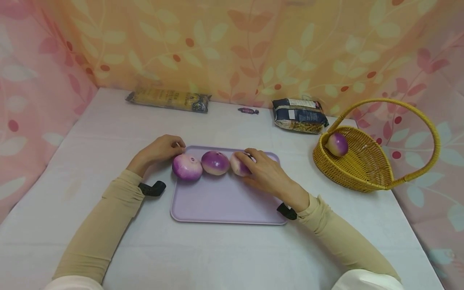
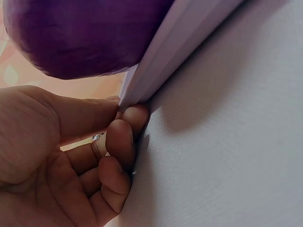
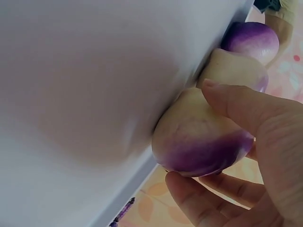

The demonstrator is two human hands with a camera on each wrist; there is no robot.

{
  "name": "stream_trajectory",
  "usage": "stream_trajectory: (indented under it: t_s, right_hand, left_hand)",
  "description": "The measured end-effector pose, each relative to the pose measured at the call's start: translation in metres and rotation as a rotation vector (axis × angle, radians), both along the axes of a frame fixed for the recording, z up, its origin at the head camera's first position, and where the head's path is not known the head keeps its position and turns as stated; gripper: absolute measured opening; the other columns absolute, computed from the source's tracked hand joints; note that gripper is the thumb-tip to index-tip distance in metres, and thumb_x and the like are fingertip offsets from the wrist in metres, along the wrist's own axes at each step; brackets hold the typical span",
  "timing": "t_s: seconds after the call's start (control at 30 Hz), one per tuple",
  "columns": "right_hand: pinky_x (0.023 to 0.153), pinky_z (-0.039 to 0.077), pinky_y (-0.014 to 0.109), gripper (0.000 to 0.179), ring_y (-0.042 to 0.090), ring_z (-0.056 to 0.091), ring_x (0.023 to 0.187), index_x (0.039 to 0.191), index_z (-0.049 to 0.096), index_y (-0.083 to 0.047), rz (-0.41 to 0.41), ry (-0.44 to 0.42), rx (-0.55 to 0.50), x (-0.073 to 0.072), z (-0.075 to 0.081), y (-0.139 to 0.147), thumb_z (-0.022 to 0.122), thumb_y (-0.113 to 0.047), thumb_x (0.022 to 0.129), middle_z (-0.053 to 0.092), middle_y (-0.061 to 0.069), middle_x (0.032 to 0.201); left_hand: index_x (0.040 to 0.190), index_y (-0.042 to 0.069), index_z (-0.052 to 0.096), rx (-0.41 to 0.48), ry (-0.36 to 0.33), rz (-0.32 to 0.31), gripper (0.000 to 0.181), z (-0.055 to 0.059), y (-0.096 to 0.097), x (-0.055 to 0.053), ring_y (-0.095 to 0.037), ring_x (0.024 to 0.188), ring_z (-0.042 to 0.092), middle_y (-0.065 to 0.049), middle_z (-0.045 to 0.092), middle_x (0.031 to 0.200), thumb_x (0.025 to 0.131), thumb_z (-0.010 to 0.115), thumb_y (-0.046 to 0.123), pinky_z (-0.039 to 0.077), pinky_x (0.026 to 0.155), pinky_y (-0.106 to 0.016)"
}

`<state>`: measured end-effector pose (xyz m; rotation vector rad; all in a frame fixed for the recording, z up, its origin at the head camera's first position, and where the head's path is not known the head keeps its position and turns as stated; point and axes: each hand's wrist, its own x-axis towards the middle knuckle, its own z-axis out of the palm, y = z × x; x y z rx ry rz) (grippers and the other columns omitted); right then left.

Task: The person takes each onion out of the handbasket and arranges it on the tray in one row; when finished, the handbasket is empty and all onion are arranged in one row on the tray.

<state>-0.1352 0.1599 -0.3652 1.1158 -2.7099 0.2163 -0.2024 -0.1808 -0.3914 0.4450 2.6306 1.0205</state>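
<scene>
Print on the yellow packet (image 1: 168, 100) and dark packet (image 1: 300, 115) is too small to read.

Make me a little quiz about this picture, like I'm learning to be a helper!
1. How many turnips show in all, counting the one in the basket?
2. True or false: the right hand holds the middle turnip of the row.
3. What does the left hand pinch? A) the basket's handle; B) the edge of the tray; C) a food packet.

Key: 1. Four. 2. False: it holds the right-end turnip. 3. B.
</scene>
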Motion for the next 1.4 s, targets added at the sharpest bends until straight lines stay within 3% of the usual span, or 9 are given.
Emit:
stream_trajectory:
  t_s: [0.3, 0.53, 0.7, 0.87, 1.0, 1.23, 1.4]
  right_hand:
    - [0.087, 0.053, 0.049, 0.072, 0.035, 0.059, 0.113, 0.139, 0.050, -0.018, -0.016, 0.001, 0.004, 0.001, 0.005, 0.003, 0.083, -0.033, 0.076, 0.055, 0.017, 0.132]
    - [0.094, 0.050, 0.052, 0.058, 0.033, 0.054, 0.125, 0.141, 0.050, -0.021, -0.092, -0.047, 0.035, 0.002, 0.019, 0.011, 0.062, -0.046, 0.090, 0.052, 0.014, 0.140]
    - [0.098, 0.046, 0.052, 0.053, 0.032, 0.052, 0.128, 0.143, 0.048, -0.015, -0.142, -0.039, 0.002, -0.005, 0.037, 0.025, 0.053, -0.041, 0.097, 0.055, 0.013, 0.138]
    - [0.100, 0.045, 0.053, 0.046, 0.036, 0.055, 0.122, 0.139, 0.050, -0.008, -0.157, 0.020, -0.053, -0.018, 0.058, 0.053, 0.055, -0.029, 0.098, 0.061, 0.018, 0.130]
    - [0.102, 0.042, 0.056, 0.043, 0.039, 0.054, 0.122, 0.138, 0.052, -0.008, -0.214, 0.005, -0.063, -0.029, 0.074, 0.081, 0.055, -0.027, 0.099, 0.059, 0.020, 0.131]
    - [0.098, 0.039, 0.061, 0.043, 0.044, 0.051, 0.121, 0.136, 0.054, -0.006, -0.408, -0.053, -0.091, -0.042, 0.098, 0.129, 0.046, -0.033, 0.103, 0.054, 0.023, 0.136]
    - [0.097, 0.038, 0.060, 0.044, 0.044, 0.053, 0.113, 0.125, 0.060, -0.001, -0.489, -0.059, -0.141, -0.057, 0.103, 0.170, 0.040, -0.034, 0.104, 0.060, 0.025, 0.126]
  left_hand:
    - [0.106, -0.001, 0.066, 0.001, -0.004, -0.002, 0.019, 0.001, 0.000, 0.000, -0.022, 0.079, 0.055, -0.015, 0.066, 0.087, 0.094, 0.057, 0.010, 0.042, 0.069, -0.028]
    - [0.106, -0.001, 0.066, -0.003, 0.000, 0.000, 0.019, 0.000, 0.001, 0.000, -0.022, 0.079, 0.056, -0.016, 0.066, 0.088, 0.094, 0.057, 0.011, 0.042, 0.069, -0.028]
    - [0.106, -0.001, 0.066, 0.005, -0.003, 0.005, 0.018, 0.000, 0.001, 0.000, -0.022, 0.080, 0.056, -0.016, 0.066, 0.089, 0.094, 0.057, 0.010, 0.042, 0.069, -0.028]
    - [0.106, -0.001, 0.066, 0.005, -0.008, 0.009, 0.019, 0.000, 0.001, 0.000, -0.023, 0.081, 0.056, -0.017, 0.066, 0.089, 0.094, 0.057, 0.011, 0.042, 0.069, -0.028]
    - [0.106, -0.001, 0.066, 0.006, -0.010, 0.007, 0.019, 0.001, 0.001, 0.000, -0.022, 0.080, 0.055, -0.016, 0.065, 0.088, 0.094, 0.057, 0.010, 0.042, 0.068, -0.028]
    - [0.106, -0.002, 0.065, 0.013, -0.020, 0.008, 0.019, 0.003, 0.001, 0.001, -0.021, 0.078, 0.055, -0.015, 0.065, 0.086, 0.094, 0.057, 0.010, 0.042, 0.067, -0.028]
    - [0.106, -0.001, 0.065, 0.009, -0.013, 0.010, 0.020, 0.002, 0.001, 0.002, -0.022, 0.080, 0.056, -0.016, 0.065, 0.088, 0.094, 0.056, 0.010, 0.042, 0.068, -0.028]
